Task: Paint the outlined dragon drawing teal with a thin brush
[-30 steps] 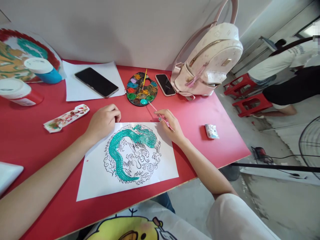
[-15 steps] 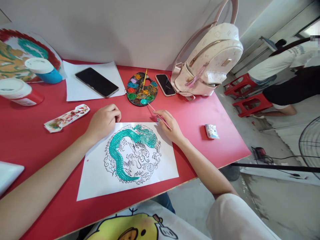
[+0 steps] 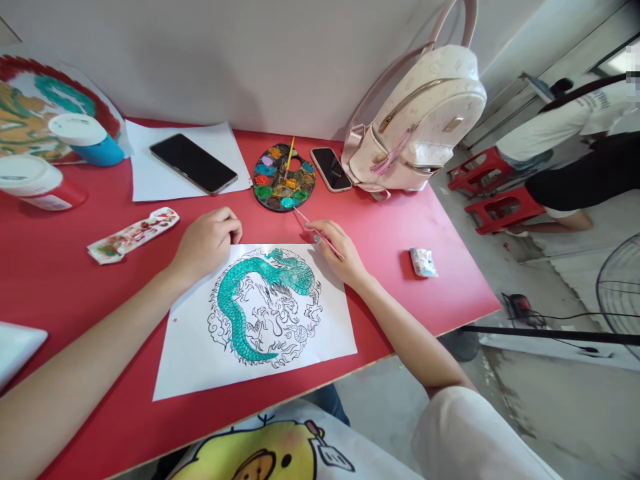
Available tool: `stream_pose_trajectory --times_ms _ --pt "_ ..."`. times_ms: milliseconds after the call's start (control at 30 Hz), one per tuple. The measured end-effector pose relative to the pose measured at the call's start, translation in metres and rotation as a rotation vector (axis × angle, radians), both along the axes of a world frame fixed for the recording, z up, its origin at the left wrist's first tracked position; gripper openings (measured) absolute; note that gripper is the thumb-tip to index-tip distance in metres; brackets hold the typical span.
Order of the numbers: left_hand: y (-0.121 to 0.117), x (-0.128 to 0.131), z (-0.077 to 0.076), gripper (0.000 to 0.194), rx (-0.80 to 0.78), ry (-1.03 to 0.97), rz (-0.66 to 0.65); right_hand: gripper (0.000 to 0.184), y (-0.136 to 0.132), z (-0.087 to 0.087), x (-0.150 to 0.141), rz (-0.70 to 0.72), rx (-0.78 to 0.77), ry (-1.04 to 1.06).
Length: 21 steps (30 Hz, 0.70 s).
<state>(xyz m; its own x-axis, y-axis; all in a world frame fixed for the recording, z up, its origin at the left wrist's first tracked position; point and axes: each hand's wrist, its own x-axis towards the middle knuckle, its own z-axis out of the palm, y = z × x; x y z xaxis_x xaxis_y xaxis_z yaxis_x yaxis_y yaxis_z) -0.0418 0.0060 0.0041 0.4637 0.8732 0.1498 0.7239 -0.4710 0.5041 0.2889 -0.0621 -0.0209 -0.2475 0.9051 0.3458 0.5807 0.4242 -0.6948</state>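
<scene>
A white sheet (image 3: 200, 360) with a dragon outline, its body painted teal (image 3: 240, 280), lies on the red table (image 3: 60, 280). My left hand (image 3: 206, 241) rests curled at the sheet's upper left corner, pressing on it. My right hand (image 3: 336, 252) pinches a thin pink paintbrush (image 3: 320, 235) at the sheet's upper right corner. The brush tip points at the near edge of a round paint palette (image 3: 283, 180) with several colours. A yellow brush (image 3: 289, 157) lies across the palette.
Two phones lie near the wall, one (image 3: 193, 164) on a white paper and one (image 3: 331, 169) beside a pale pink backpack (image 3: 418, 127). Two paint jars (image 3: 85, 139) stand far left, and a stained strip (image 3: 132, 235) and a small packet (image 3: 423, 261) lie on the table. Another person (image 3: 575, 140) bends over red stools at right.
My right hand has shifted the pink brush slightly up and left, bringing its tip closer to the palette's edge. My left hand has stayed put.
</scene>
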Motion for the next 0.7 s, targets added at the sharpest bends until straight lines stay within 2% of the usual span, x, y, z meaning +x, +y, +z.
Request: stream_pose_trajectory --times_ms 700 --pt "-0.0026 0.0005 0.0064 0.027 -0.01 -0.043 -0.014 0.038 -0.0018 0.0039 -0.0022 -0.032 0.0 0.027"
